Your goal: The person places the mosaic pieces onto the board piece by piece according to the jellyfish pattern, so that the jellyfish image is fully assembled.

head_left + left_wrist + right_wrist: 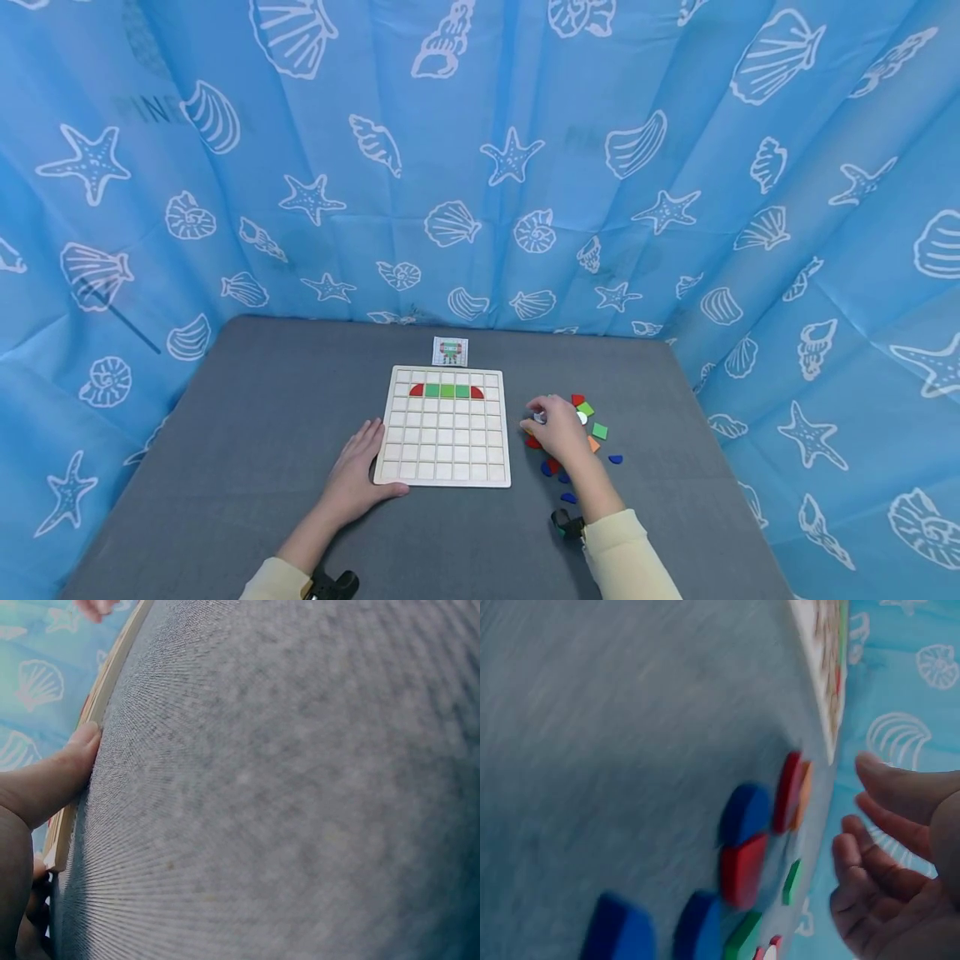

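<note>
Blue fabric backdrop printed with white shells and starfish point(480, 167) wraps the whole scene, creased and draped on three sides. Below it, the grey felt-textured tabletop point(247, 433) spreads wide; the left wrist view shows its fine woven grain up close.

Centre stage, the pale wooden square board with a grid of shallow cells point(444, 442) lies flat on the grey surface. In its second row sit five flat pieces: a red quarter-round at each end and three green squares point(447, 390) between them. Every other cell shows bare wood.

The left hand point(358, 477) lies flat on the table at the board's near left corner, fingers straight and relaxed, thumb along the board's front edge. In the left wrist view a fingertip point(81, 742) presses right against the wooden rim. It grips nothing.

Over to the right hand point(555, 427), hovering above the loose pile just right of the board, fingers curled downward at the pieces. From the head view I cannot tell whether it pinches one; the right wrist view shows the fingers point(889, 855) loosely bent with the palm empty, clear of the pieces.

That scattered pile of small flat coloured pieces point(588, 437) holds green squares, an orange one, red bits and dark blue rounded shapes, smooth and matte.

Smallest of all, a little white pattern card point(450, 351) lies just beyond the board's far edge.
</note>
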Available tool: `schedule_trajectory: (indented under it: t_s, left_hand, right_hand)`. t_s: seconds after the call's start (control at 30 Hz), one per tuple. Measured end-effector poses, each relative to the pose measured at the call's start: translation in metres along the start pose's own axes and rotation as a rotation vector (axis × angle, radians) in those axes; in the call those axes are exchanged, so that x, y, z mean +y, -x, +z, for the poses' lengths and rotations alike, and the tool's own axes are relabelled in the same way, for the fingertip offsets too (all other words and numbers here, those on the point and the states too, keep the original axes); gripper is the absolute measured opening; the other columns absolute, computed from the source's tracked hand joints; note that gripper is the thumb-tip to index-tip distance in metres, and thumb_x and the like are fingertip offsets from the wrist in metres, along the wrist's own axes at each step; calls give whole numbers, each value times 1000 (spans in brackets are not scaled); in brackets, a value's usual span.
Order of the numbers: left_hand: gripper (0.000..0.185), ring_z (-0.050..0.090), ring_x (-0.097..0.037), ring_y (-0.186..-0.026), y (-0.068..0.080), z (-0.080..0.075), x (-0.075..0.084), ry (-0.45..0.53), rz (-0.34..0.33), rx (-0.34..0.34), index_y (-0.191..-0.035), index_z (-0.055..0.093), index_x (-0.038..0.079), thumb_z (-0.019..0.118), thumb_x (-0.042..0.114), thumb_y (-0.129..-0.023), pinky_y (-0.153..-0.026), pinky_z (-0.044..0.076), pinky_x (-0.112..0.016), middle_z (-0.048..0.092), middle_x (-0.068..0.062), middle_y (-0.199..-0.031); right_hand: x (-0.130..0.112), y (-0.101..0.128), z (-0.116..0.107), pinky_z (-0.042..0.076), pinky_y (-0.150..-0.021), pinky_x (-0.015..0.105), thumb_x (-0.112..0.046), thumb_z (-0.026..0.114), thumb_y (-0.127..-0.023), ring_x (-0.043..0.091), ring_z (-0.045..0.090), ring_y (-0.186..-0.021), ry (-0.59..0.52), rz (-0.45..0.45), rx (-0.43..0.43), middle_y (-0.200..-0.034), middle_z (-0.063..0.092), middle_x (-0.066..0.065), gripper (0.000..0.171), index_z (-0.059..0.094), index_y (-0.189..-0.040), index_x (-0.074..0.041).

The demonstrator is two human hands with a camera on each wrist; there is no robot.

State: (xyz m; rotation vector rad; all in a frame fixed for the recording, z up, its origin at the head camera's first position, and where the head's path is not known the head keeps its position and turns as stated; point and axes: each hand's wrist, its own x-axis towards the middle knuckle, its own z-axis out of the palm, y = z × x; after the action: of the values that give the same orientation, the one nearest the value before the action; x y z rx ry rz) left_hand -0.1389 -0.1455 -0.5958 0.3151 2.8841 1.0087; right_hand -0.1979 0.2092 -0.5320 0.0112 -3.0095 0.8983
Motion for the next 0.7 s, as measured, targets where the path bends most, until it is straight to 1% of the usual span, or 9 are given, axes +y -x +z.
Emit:
schedule_trajectory:
  t_s: [0.07, 0.17, 0.27, 0.4, 0.57, 0.7]
  left_hand:
    - [123, 19, -40, -154, 1, -1, 0, -1, 4, 6, -157, 27, -3, 83, 63, -70, -123, 22, -58, 26, -20, -165]
    - [123, 19, -40, -154, 1, -1, -1, -2, 3, 12, -157, 28, -3, 83, 63, -70, -123, 22, -58, 26, -20, -165]
    - [122, 20, -40, -154, 1, 0, -2, -4, 8, 17, -157, 28, -3, 83, 63, -70, -123, 22, -58, 26, -20, -165]
    - [122, 20, -39, -154, 0, 0, -2, -3, 18, 18, -157, 29, -3, 82, 63, -70, -123, 23, -57, 27, -19, -165]
    - [122, 20, -39, -154, 0, 0, -2, -4, 16, 15, -157, 29, -3, 82, 65, -70, -123, 23, -57, 27, -19, -165]
    - [122, 19, -39, -154, 1, 1, -2, -5, 10, 9, -157, 28, -2, 81, 65, -70, -123, 22, -57, 26, -19, -165]
  right_hand:
    - [4, 0, 1, 58, -80, 44, -20, 83, -84, 24, 65, -92, 25, 29, -22, -102, 69, 8, 28, 75, -107, -6]
    - [8, -2, 4, 58, -80, 43, -20, 84, -83, 22, 65, -90, 55, 51, -55, -98, 69, 8, 27, 74, -103, -4]
    - [10, -4, 8, 57, -75, 41, -19, 84, -83, 20, 62, -83, 88, 56, -70, -93, 68, 7, 25, 73, -99, -4]
    - [11, -4, 11, 55, -70, 39, -18, 84, -83, 20, 58, -78, 121, 67, -65, -90, 65, 7, 22, 73, -97, -5]
    - [11, -3, 12, 56, -73, 39, -16, 84, -83, 20, 58, -81, 135, 75, -71, -94, 65, 7, 21, 75, -99, -7]
    - [9, -3, 10, 57, -74, 39, -16, 82, -86, 21, 60, -83, 131, 80, -90, -98, 65, 8, 21, 74, -103, -7]
